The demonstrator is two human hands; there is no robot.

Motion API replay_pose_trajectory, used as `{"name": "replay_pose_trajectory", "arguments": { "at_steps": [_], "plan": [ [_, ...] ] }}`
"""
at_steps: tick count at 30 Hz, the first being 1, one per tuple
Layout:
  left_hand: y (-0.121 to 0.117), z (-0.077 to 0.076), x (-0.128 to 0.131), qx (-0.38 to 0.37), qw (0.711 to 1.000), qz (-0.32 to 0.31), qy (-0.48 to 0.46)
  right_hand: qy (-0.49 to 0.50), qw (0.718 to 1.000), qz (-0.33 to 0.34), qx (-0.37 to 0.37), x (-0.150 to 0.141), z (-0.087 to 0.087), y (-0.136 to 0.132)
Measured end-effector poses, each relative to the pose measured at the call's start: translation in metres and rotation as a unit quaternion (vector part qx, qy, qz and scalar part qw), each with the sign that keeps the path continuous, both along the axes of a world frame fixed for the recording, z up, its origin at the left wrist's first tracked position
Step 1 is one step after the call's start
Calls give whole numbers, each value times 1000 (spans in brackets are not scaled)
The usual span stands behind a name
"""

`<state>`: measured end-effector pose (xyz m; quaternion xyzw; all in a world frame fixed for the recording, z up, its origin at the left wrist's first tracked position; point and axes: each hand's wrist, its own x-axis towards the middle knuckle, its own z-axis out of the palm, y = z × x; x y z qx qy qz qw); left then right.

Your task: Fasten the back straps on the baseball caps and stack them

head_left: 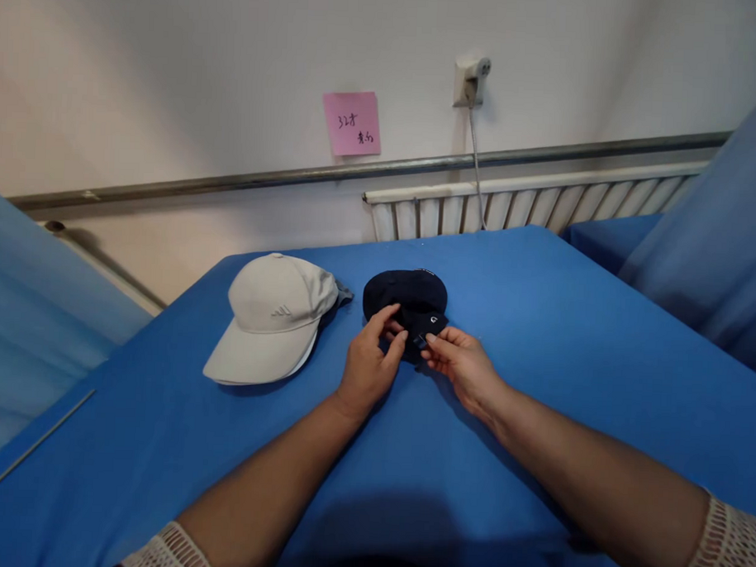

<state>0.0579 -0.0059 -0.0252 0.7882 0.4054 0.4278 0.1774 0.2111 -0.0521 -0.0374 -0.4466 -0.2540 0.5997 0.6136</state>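
Note:
A dark navy or black cap (pixel 403 289) lies in the middle of the blue-covered table (pixel 538 322), with a small white logo on its near part. From the left, my left hand (pixel 370 359) grips its near edge, thumb and fingers curved around the fabric. My right hand (pixel 465 368) pinches a dark strap (pixel 421 340) at the cap's near side between thumb and fingers. Some of the strap is hidden behind the fingertips. To the left, apart from both hands, rests a light beige cap (pixel 275 292) with a striped logo, its brim facing me.
A thin stick (pixel 43 437) lies near the table's left edge. Behind the table are a metal rail (pixel 263 179), a white radiator (pixel 510 207), a pink note (pixel 352 123) and a socket with a plugged-in cord (pixel 470 82). Blue curtains (pixel 721 221) hang at both sides.

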Motion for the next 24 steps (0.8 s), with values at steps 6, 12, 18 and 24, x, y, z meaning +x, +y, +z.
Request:
{"name": "replay_pose_trajectory", "arguments": {
  "at_steps": [6, 12, 18, 24],
  "plan": [
    [19, -3, -10, -75, 995, 62, 13, -15, 999, 6, 32, 0, -1, 0],
    [20, -2, -11, -159, 982, 34, -99, -23, 999, 1, 27, 3, -4, 4],
    [-5, 8, -3, -71, 994, 37, -71, -33, 999, -14, 29, 5, -7, 7],
    [-6, 19, -5, 142, 987, 35, 66, -60, 998, -5, 36, 3, -4, 5]
  ]
}}
